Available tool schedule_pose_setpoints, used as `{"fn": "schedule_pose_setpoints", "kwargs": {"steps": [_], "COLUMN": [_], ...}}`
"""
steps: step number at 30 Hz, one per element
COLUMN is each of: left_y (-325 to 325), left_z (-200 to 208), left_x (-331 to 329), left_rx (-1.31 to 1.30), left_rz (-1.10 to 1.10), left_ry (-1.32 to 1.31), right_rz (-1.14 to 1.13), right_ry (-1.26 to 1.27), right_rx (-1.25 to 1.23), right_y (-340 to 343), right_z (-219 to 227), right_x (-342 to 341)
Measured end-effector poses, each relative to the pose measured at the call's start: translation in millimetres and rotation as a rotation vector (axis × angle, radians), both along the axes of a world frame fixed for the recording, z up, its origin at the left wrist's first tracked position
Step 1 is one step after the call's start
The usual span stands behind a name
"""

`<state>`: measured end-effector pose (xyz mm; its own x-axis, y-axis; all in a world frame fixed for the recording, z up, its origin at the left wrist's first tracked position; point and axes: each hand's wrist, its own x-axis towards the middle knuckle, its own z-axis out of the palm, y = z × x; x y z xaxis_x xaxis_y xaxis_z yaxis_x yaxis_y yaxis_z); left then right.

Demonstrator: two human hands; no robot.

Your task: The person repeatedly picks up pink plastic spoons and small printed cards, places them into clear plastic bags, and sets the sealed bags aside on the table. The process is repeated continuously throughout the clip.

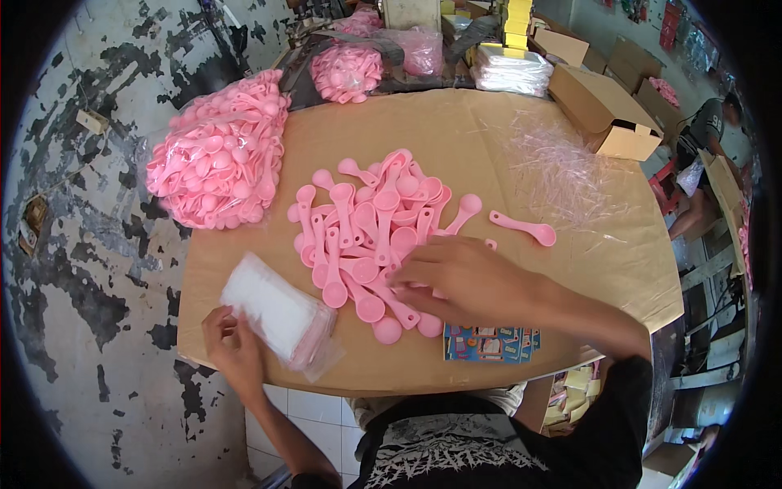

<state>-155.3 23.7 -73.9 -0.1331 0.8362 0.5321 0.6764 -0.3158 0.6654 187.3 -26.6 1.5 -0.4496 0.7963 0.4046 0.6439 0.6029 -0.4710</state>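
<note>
A loose heap of pink plastic measuring spoons (pixel 383 220) covers the middle of the brown-papered table. My right hand (pixel 460 277) reaches over the heap's near right side, its fingers curved down among the spoons. Blur at its fingertips hides whether they grip one. Left of the heap lies a slanted stack of clear plastic bags (pixel 273 306). My left hand (pixel 232 346) is at the stack's left edge, with finger and thumb closed together on a bag's edge. Partly beneath my right forearm sits a blue printed sheet or stack of cards (pixel 491 345).
A big clear sack of pink spoons (pixel 220 155) stands at the table's left edge. One single spoon (pixel 524 228) lies right of the heap. Thin plastic strands (pixel 562 171) and a cardboard box (pixel 607 110) are at far right. Another person (pixel 709 134) sits beyond.
</note>
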Motion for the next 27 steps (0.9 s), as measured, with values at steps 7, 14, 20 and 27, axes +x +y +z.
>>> {"fn": "schedule_pose_setpoints", "kwargs": {"steps": [7, 14, 20, 27], "left_y": [-10, -15, -14, -17], "left_z": [-10, -15, -8, -6], "left_x": [19, 5, 7, 6], "left_rx": [0.106, 0.124, 0.014, -0.015], "left_rz": [0.06, -0.119, -0.31, -0.325], "left_ry": [0.014, 0.209, 0.517, 0.485], "right_rz": [0.097, 0.117, 0.139, 0.037], "right_ry": [-0.287, -0.066, -0.204, -0.078], "right_rx": [-0.051, -0.144, 0.011, 0.001], "right_y": [79, 101, 100, 98], "right_z": [-36, -46, -47, -10], "right_x": [-103, -117, -113, -86]}}
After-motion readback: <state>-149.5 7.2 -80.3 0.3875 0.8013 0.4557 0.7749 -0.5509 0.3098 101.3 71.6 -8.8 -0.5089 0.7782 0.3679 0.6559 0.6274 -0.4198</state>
